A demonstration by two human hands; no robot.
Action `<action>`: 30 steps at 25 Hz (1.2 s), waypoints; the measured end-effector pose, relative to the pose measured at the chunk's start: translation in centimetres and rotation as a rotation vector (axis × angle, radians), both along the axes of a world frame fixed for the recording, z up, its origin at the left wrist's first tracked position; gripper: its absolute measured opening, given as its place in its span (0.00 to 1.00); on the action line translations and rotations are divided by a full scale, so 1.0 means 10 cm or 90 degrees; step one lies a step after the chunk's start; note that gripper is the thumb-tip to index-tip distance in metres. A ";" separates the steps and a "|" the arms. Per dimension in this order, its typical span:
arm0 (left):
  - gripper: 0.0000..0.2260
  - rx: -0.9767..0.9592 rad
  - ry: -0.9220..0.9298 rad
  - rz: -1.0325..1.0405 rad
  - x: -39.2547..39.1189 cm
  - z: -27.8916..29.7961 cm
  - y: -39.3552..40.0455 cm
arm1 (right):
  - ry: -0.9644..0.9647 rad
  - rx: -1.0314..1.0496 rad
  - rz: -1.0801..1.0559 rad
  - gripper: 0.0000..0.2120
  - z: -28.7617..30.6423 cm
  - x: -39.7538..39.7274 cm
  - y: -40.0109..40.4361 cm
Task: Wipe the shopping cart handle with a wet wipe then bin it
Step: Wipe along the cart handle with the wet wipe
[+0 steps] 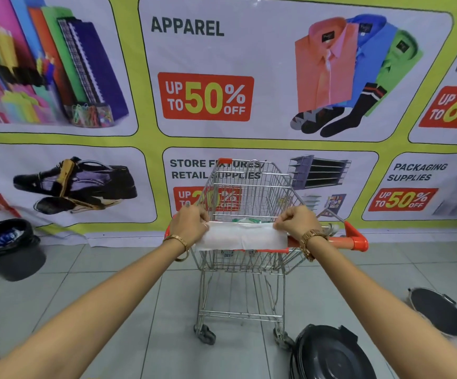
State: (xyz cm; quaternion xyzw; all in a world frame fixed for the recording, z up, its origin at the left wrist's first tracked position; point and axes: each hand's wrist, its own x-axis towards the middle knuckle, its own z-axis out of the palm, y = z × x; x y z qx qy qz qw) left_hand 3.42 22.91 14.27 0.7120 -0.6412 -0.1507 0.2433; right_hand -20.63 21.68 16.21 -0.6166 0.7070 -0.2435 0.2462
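Note:
A white wet wipe [242, 236] is stretched flat in front of the orange handle [339, 240] of a small wire shopping cart [249, 192]. My left hand [190, 224] pinches the wipe's top left corner. My right hand [297, 222] pinches its top right corner. The wipe hides the middle of the handle; only the right end and a bit of the left end show. A green and white packet [246, 220] lies in the cart's child seat just behind the wipe.
A black bin with a bag liner [8, 247] stands on the floor at the left by the wall. A black bin lid [328, 354] lies near the cart's right rear wheel, another lid [437, 313] further right. A printed banner [151, 143] covers the wall behind the cart.

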 end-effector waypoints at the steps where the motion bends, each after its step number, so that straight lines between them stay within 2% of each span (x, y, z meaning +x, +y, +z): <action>1: 0.06 0.005 -0.010 0.003 0.00 -0.01 0.00 | 0.039 0.000 -0.010 0.08 -0.02 0.02 0.00; 3: 0.07 0.009 -0.011 0.015 0.00 -0.02 -0.01 | 0.091 0.001 -0.037 0.03 -0.04 0.06 0.03; 7: 0.16 0.020 -0.028 0.047 0.05 -0.01 -0.04 | 0.194 -0.047 -0.032 0.15 -0.05 0.12 0.05; 9: 0.13 -0.006 -0.032 0.065 0.09 -0.02 -0.03 | 0.226 -0.095 -0.013 0.17 -0.04 0.25 0.08; 13: 0.12 -0.042 -0.059 0.089 0.24 -0.01 -0.04 | 0.214 -0.141 0.081 0.11 -0.11 0.73 0.16; 17: 0.18 0.072 -0.105 0.069 0.31 -0.10 -0.12 | 0.232 -0.086 0.178 0.21 -0.31 1.29 0.22; 20: 0.21 0.114 -0.172 0.050 0.36 -0.20 -0.15 | 0.332 -0.112 0.218 0.20 -0.43 1.33 0.24; 23: 0.23 0.118 -0.198 0.040 0.40 -0.23 -0.17 | 0.402 -0.103 0.156 0.19 -0.50 0.90 0.19; 26: 0.24 0.124 -0.228 0.019 0.36 -0.27 -0.18 | 0.370 -0.113 0.015 0.30 -0.54 0.62 0.20; 28: 0.24 0.121 -0.233 0.010 0.34 -0.30 -0.18 | 0.348 -0.103 0.010 0.26 -0.53 0.83 0.20; 30: 0.24 0.114 -0.232 0.015 0.34 -0.32 -0.19 | 0.338 -0.109 0.073 0.20 -0.51 1.16 0.25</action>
